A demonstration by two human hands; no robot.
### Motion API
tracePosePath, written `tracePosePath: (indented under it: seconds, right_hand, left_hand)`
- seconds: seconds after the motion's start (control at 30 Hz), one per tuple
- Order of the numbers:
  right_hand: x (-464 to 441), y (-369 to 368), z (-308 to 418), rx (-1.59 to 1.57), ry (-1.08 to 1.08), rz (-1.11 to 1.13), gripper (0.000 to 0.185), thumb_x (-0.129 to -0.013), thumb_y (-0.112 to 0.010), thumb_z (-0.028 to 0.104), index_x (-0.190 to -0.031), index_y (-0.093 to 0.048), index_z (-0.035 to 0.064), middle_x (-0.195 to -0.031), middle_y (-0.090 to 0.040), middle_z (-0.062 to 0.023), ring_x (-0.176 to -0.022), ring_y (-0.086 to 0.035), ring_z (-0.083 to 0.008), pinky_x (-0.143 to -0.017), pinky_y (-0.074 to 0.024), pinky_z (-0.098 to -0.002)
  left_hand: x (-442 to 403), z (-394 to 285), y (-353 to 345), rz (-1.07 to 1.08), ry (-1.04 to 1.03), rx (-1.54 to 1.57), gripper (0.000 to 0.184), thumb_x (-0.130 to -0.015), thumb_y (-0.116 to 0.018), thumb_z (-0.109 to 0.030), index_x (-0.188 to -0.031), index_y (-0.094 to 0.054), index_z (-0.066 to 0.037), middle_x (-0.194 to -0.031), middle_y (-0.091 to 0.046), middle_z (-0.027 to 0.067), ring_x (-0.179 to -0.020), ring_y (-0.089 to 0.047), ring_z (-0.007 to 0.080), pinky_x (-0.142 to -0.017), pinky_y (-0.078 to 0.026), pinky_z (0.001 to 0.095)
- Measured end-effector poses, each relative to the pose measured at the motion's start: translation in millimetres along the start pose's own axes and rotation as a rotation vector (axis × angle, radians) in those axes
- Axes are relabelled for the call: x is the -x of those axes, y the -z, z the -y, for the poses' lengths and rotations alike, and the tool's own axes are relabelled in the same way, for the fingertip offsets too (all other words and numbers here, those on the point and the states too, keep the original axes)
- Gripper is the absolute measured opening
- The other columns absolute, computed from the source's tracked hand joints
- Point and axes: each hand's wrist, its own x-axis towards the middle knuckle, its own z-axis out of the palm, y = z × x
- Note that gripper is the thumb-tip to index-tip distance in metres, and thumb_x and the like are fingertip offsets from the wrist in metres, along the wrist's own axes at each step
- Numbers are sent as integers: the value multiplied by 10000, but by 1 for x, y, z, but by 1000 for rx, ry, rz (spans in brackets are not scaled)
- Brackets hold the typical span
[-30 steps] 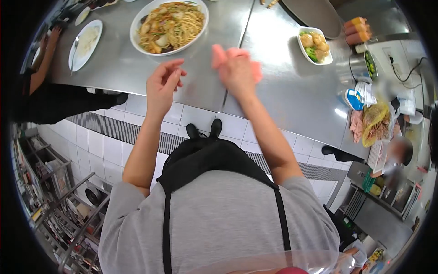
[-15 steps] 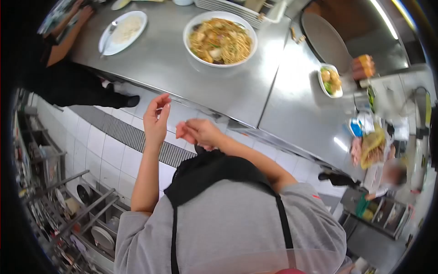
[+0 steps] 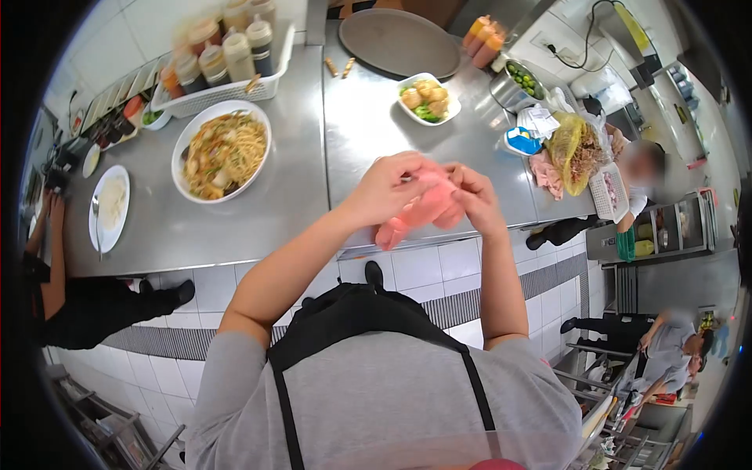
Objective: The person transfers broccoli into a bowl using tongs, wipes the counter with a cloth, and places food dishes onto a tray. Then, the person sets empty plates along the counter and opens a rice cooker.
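Note:
A crumpled pink cloth (image 3: 423, 205) is held up between my two hands, over the front edge of the steel counter. My left hand (image 3: 385, 188) pinches its left side, and my right hand (image 3: 476, 200) has its right edge between bent fingers. Beyond my hands stands a small white dish (image 3: 429, 99) of golden balls and green vegetables. To the left, a white bowl of noodles (image 3: 227, 153) sits on the counter, with an oval plate of rice (image 3: 112, 211) and a fork farther left.
Sauce bottles fill a white basket (image 3: 227, 86) at the back left. A round brown tray (image 3: 399, 43) lies at the back. On the right are a yellow net bag (image 3: 576, 153) and another pink cloth (image 3: 546, 174). Other people stand left and right.
My view has turned right. My hands were apart, the pink cloth bunched in the right one; now both hold it, opened out, by the counter edge.

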Motion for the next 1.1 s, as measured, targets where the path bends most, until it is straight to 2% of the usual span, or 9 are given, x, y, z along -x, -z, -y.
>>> tracePosePath:
  seconds: [0.13, 0.2, 0.4, 0.43, 0.47, 0.53, 0.6, 0.63, 1.1]
  right_hand:
    - [26, 68, -37, -61, -476, -105, 313, -745, -599, 154, -1002, -536, -13, -1053, -552, -56, -1015, -459, -115, -778, -401, -251]
    - [35, 106, -54, -164, -426, 126, 351, -749, -581, 96, -1074, -523, -21, -1085, -538, -52, -1013, -464, -124, -868, -372, -268]
    - [4, 154, -34, -874, 11, -482, 267, -753, -536, 48, -1017, -562, 11, -999, -576, -131, -945, -541, -270, -852, -405, -384]
    - [-4, 176, -53, -877, 0, -469, 267, -753, -536, 48, -1017, -562, 11, -999, -576, -131, -945, -541, -270, -852, -405, -384]
    - [-14, 208, -84, -782, -109, -392, 279, -761, -532, 54, -1035, -556, 6, -988, -580, -132, -922, -551, -257, -836, -415, -348]
    - [-48, 230, -107, -683, -230, -300, 292, -769, -528, 60, -1054, -550, 2, -978, -583, -133, -898, -560, -244, -821, -425, -311]
    - [-91, 231, -114, 357, -219, -258, 285, -771, -537, 55, -1041, -551, -35, -941, -589, -111, -852, -560, -197, -761, -430, -246]
    - [-103, 237, -122, 363, -223, -237, 285, -771, -537, 55, -1041, -551, -35, -941, -589, -111, -852, -560, -197, -761, -430, -246]
    - [-155, 202, -98, 1065, 4, 544, 260, -757, -485, -26, -941, -629, 88, -895, -539, -94, -832, -571, -238, -718, -474, -305]
  left_hand:
    - [-66, 0, -32, -77, 16, 445, 125, -803, -530, -55, -914, -576, -18, -842, -569, 19, -732, -512, 72, -655, -435, 229]
    - [-90, 11, -34, -163, 146, 512, 154, -801, -496, -51, -927, -583, -33, -787, -549, -25, -691, -492, 51, -636, -414, 199]
    - [-121, 114, -56, 75, 281, 65, 202, -776, -545, -95, -960, -584, -24, -855, -586, 47, -793, -538, 111, -625, -443, 228]
    - [-122, 143, -57, 0, 489, 155, 435, -763, -565, -121, -1176, -447, -47, -931, -576, 98, -846, -554, 172, -649, -474, 266]
    - [-127, 152, -60, -18, 493, 158, 435, -763, -565, -121, -1176, -447, -47, -931, -576, 98, -846, -554, 172, -649, -474, 266]
    - [-136, 165, -68, -747, 759, 642, 678, -774, -526, -86, -1340, -153, -115, -1020, -530, 139, -850, -559, 225, -672, -499, 322]
    - [-151, 183, -69, -819, 687, 766, 735, -780, -498, -61, -1345, -36, -152, -1050, -509, 151, -839, -563, 241, -679, -505, 334]
    - [-158, 188, -68, -854, 610, 873, 803, -785, -469, -36, -1350, 81, -188, -1079, -487, 163, -828, -568, 256, -687, -511, 346]
    - [-113, 158, -62, -860, 703, 653, 592, -801, -405, -34, -1332, -177, -164, -1023, -537, 103, -772, -610, 212, -648, -519, 283]
